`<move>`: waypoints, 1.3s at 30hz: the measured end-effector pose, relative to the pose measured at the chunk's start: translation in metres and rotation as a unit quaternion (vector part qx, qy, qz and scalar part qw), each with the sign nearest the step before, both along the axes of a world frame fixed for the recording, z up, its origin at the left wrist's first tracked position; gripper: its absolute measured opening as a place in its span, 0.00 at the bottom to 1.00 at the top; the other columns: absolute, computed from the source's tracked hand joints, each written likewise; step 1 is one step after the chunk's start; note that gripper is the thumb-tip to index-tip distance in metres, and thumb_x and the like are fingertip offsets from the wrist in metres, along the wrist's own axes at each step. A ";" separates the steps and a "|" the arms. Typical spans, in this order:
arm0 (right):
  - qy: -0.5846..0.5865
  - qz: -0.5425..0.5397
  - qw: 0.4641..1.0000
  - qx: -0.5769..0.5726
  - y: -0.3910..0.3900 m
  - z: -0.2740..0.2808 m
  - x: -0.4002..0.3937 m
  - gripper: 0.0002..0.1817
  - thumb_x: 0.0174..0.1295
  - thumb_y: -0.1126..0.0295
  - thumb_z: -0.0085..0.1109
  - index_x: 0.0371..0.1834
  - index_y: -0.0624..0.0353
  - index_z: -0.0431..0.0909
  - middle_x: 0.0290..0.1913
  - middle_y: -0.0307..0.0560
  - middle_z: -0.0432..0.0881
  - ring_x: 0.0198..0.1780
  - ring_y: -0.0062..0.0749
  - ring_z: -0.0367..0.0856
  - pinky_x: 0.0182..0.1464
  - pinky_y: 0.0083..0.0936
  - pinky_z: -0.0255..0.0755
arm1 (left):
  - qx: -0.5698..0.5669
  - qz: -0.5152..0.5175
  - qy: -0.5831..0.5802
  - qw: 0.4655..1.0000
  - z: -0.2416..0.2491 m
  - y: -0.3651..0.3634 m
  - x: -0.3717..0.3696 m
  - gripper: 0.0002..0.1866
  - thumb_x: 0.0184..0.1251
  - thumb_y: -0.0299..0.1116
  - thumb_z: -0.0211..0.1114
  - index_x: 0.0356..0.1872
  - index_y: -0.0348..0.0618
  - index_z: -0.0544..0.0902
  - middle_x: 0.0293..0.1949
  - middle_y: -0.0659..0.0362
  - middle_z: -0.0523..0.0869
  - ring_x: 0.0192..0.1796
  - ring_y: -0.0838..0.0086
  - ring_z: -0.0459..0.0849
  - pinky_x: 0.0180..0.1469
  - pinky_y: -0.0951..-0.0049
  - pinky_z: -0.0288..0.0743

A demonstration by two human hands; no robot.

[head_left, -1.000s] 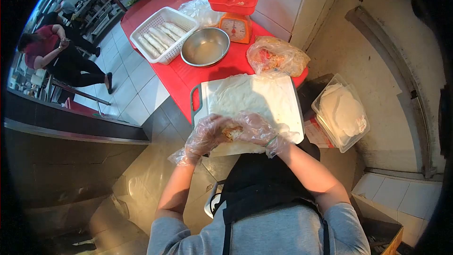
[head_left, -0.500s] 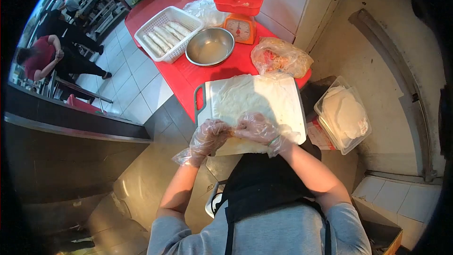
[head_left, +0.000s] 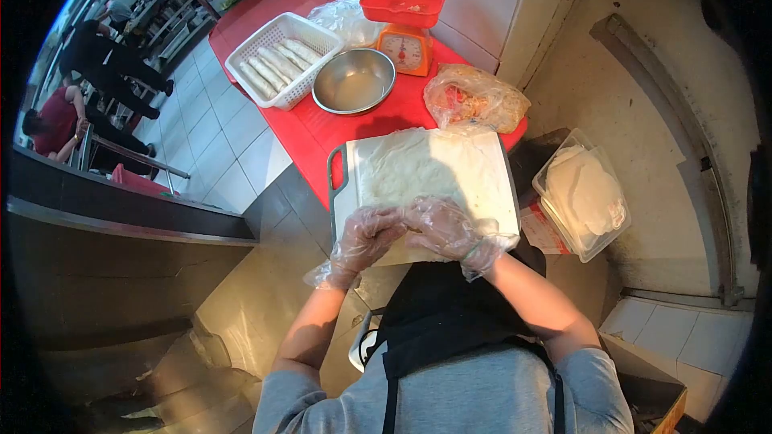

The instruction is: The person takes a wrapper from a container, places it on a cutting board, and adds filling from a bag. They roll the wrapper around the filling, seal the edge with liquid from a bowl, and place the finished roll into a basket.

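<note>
Clear plastic gloves cover both hands. My left hand [head_left: 368, 236] and my right hand [head_left: 441, 227] meet over the near part of a white cutting board [head_left: 344, 207] with a grey handle. Their fingers are curled and pressed together; whatever is between them is too small and hidden to name. A thin pale sheet of wrapper [head_left: 410, 165] lies spread on the board, just beyond the fingers. Behind the board, a clear plastic bag [head_left: 476, 100] holds an orange-red filling.
On the red table [head_left: 305, 130] stand a white basket [head_left: 283, 60] of pale rolls, a steel bowl [head_left: 354, 82] and an orange scale [head_left: 404, 48] with a red tray. A plastic container [head_left: 583, 195] of round pale sheets is at right. Other people [head_left: 56, 124] are far left.
My hands have drawn closer together, with my left hand shifted right. At far left, the person in red has bent lower and moved left.
</note>
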State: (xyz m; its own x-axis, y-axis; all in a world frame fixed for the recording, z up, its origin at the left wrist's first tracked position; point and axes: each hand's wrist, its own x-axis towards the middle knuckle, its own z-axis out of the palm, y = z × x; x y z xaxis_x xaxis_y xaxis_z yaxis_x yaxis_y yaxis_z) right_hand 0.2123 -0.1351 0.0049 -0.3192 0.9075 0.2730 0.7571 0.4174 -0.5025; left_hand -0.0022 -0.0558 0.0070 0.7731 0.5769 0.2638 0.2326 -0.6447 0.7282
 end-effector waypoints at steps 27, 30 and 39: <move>0.059 -0.032 0.998 -0.019 0.003 -0.001 0.001 0.16 0.54 0.58 0.70 0.40 0.54 0.84 0.40 0.52 0.83 0.46 0.49 0.83 0.49 0.44 0.73 | 0.074 0.036 -0.015 0.996 -0.001 -0.004 -0.016 0.16 0.49 0.29 0.78 0.42 0.46 0.89 0.35 0.52 0.90 0.38 0.54 0.87 0.40 0.61 0.77; -0.006 -0.043 0.997 0.060 -0.001 -0.015 -0.007 0.13 0.54 0.60 0.68 0.39 0.54 0.83 0.44 0.49 0.82 0.50 0.47 0.81 0.52 0.44 0.71 | 0.081 0.035 -0.023 0.996 0.005 -0.004 -0.012 0.14 0.51 0.29 0.78 0.41 0.45 0.88 0.37 0.54 0.90 0.40 0.54 0.87 0.43 0.60 0.76; 0.020 -0.036 0.997 0.061 -0.007 -0.006 0.005 0.13 0.50 0.63 0.66 0.38 0.53 0.84 0.42 0.48 0.80 0.47 0.47 0.79 0.48 0.44 0.71 | 0.102 0.033 0.075 0.991 -0.003 -0.005 0.000 0.18 0.47 0.33 0.78 0.43 0.57 0.90 0.44 0.64 0.88 0.49 0.64 0.83 0.54 0.58 0.66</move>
State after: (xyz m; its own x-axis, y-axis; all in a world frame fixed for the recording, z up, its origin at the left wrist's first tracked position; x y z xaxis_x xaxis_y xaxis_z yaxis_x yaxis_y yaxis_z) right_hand 0.2172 -0.1418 -0.0011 -0.2415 0.8871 0.3934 0.7671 0.4228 -0.4824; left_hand -0.0022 -0.0607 0.0038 0.7750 0.5734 0.2656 0.3745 -0.7553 0.5378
